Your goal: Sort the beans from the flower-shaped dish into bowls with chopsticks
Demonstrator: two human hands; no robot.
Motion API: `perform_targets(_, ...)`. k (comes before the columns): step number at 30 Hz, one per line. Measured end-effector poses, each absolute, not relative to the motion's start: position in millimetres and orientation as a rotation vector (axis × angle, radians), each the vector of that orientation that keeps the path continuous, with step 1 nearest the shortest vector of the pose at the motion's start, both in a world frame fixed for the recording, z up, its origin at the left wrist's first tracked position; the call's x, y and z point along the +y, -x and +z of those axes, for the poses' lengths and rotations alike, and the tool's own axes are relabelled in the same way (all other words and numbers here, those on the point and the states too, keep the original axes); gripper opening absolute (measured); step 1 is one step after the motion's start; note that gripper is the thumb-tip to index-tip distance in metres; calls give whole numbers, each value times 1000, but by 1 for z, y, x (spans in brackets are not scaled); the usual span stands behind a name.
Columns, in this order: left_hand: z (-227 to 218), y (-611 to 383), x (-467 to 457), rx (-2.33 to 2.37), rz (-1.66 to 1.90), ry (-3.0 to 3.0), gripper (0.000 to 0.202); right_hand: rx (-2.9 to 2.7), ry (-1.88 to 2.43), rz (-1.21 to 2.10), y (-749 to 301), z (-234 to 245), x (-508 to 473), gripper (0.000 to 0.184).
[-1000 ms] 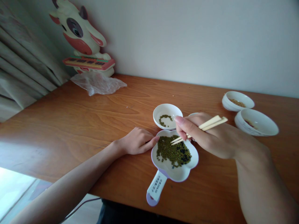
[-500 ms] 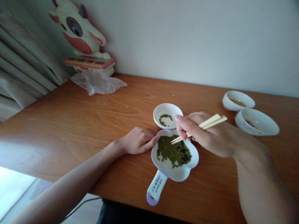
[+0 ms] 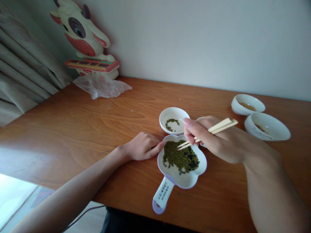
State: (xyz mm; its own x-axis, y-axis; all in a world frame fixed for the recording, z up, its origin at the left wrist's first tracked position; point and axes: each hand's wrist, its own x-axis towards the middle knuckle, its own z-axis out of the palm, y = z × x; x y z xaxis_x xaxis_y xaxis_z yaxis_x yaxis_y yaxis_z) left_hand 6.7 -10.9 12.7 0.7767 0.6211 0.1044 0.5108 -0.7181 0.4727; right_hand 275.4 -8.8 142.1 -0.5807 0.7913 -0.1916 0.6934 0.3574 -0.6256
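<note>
My right hand (image 3: 216, 139) is closed round a pair of pale wooden chopsticks (image 3: 211, 131), their tips just above the green beans (image 3: 181, 157) in a flower-shaped white dish (image 3: 184, 181) with a purple handle. My left hand (image 3: 142, 146) rests on the wooden table (image 3: 97, 129), fingers curled, fingertips touching the dish's left rim. Just behind the dish stands a small white bowl (image 3: 173, 115) holding a few green beans.
Two white bowls (image 3: 246, 103) (image 3: 267, 126) stand at the far right, with brownish contents. A cow-shaped toy (image 3: 85, 38) and a crumpled clear plastic bag (image 3: 102, 85) sit at the back left by the wall. A curtain (image 3: 21, 71) hangs at the left.
The chopstick tips have shifted very slightly over the beans. My left hand has stayed against the dish.
</note>
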Motion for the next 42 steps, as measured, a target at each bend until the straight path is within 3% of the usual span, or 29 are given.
perform_targets(42,13,-6,-11,859,367,-2560,53,-2454,1272,1083,-271,138,-7,59)
